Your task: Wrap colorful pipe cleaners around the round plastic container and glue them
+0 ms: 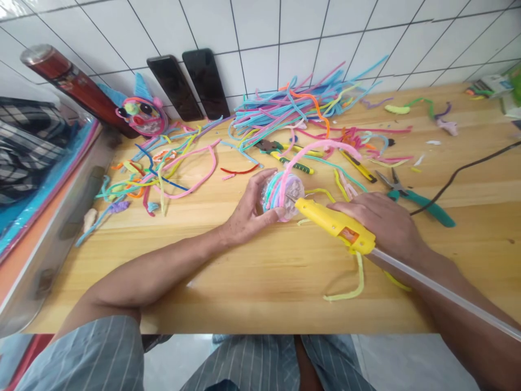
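My left hand (pixel 254 209) is closed around a small round clear piece (pixel 293 191) wrapped in pastel pipe cleaners, held just above the table. A pink pipe cleaner (pixel 311 145) arches up from its side and curves away to the right. In my right hand (pixel 378 220) is a yellow hot glue gun (pixel 331 220) with a long clear glue stick (pixel 439 290) sticking out of its back. The nozzle points at the round piece, by the pink pipe cleaner; whether it touches I cannot tell. Fingers under the glue gun are partly hidden.
Behind my hands lie a heap of pipe cleaners (pixel 280 111), a utility knife (pixel 358 165) and teal-handled pliers (pixel 423 201). A finished pipe-cleaner figure (pixel 146 117), a red flask (pixel 77 87) and two phones (pixel 207 81) stand at the tiled wall. A black cord (pixel 464 174) crosses the right side.
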{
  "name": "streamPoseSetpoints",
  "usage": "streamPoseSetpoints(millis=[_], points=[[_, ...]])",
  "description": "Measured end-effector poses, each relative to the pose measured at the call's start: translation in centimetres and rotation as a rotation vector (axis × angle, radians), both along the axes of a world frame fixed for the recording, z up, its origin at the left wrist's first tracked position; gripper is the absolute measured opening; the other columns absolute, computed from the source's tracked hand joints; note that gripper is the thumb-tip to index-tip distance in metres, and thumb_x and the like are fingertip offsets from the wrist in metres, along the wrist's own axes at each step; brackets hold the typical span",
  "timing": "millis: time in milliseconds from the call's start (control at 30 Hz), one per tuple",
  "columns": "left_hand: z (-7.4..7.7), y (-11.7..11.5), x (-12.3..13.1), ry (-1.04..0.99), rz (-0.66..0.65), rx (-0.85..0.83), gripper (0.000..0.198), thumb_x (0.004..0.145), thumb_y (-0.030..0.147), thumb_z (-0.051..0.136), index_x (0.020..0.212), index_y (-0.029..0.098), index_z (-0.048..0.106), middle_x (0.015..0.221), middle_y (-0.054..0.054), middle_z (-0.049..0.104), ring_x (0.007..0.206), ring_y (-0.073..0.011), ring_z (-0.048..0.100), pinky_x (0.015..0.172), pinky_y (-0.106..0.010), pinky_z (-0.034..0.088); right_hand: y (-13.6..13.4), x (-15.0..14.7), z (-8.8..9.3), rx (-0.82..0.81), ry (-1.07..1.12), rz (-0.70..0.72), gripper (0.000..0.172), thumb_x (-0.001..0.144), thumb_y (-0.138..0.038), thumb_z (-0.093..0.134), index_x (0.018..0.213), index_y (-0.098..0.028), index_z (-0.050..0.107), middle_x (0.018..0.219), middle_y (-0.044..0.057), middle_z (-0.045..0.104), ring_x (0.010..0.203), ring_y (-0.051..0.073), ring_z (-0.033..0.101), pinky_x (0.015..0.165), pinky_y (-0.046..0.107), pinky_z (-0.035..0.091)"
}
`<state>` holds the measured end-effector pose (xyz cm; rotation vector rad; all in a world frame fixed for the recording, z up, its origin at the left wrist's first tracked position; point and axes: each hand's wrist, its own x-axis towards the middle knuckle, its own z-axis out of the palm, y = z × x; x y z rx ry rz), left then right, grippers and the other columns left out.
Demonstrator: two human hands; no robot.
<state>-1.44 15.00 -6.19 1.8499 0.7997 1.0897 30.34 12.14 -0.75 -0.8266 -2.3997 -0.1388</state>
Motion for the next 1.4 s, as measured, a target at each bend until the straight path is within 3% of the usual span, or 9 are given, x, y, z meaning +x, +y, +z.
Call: streamPoseSetpoints(millis=[400,567,900,1033,1200,1400], points=[[0.04,0.06,-0.1,0.026,-0.004,0.029,0.076,0.104,0.055,0.075,0.166,0.035,0.035,0.167,-0.012,0.046,0.156,-0.0344,0.051,0.133,-0.058,0.048,0.13,-0.13,-0.63,-0.02,0.021,0.009,0.029,0.118,-0.031,0.045,0.131,-0.023,0.069,0.097,0.007,0.081,0.09,0.026,0.077,0.083,0.039,0.054],[-0.07,0.04,-0.25,0.065,0.025,0.045,0.078,0.104,0.057,0.075,0.167,0.035,0.034,0.17,-0.013,0.043,0.162,-0.036,0.046,0.139,-0.062,0.04,0.12,-0.37,-0.5,-0.035,-0.001,0.005,0.031,0.118,-0.03,0.042,0.129,-0.021,0.07,0.096,0.008,0.081,0.087,0.025,0.076,0.083,0.038,0.054],[0.11,0.11,-0.09,0.064,0.044,0.033,0.081,0.101,0.063,0.076,0.165,0.033,0.035,0.168,-0.014,0.047,0.158,-0.036,0.05,0.137,-0.061,0.043,-0.18,-0.1,0.03,-0.023,-0.035,-0.012,0.035,0.119,-0.034,0.044,0.126,-0.017,0.073,0.093,0.009,0.08,0.09,0.025,0.075,0.086,0.039,0.052],[0.31,0.17,-0.01,0.052,0.029,0.034,0.081,0.101,0.06,0.077,0.165,0.031,0.036,0.166,-0.014,0.048,0.156,-0.0345,0.053,0.134,-0.058,0.047,-0.28,0.37,0.13,-0.131,-0.115,-0.073,0.039,0.118,-0.041,0.048,0.127,-0.018,0.077,0.096,0.011,0.081,0.099,0.026,0.076,0.091,0.039,0.051],[0.27,0.18,0.02,0.037,0.023,0.043,0.079,0.102,0.059,0.077,0.164,0.032,0.037,0.167,-0.014,0.047,0.158,-0.0352,0.051,0.136,-0.059,0.045,-0.24,0.39,-0.08,-0.24,-0.173,-0.134,0.042,0.116,-0.048,0.048,0.116,-0.022,0.082,0.087,0.01,0.079,0.095,0.028,0.074,0.091,0.04,0.049],[0.06,0.26,0.02,0.032,0.014,0.034,0.08,0.101,0.058,0.077,0.165,0.034,0.036,0.17,-0.014,0.046,0.159,-0.0355,0.05,0.137,-0.061,0.043,-0.17,0.25,-0.37,-0.225,-0.164,-0.118,0.035,0.114,-0.042,0.053,0.125,-0.022,0.081,0.092,0.01,0.081,0.096,0.028,0.076,0.091,0.04,0.052]])
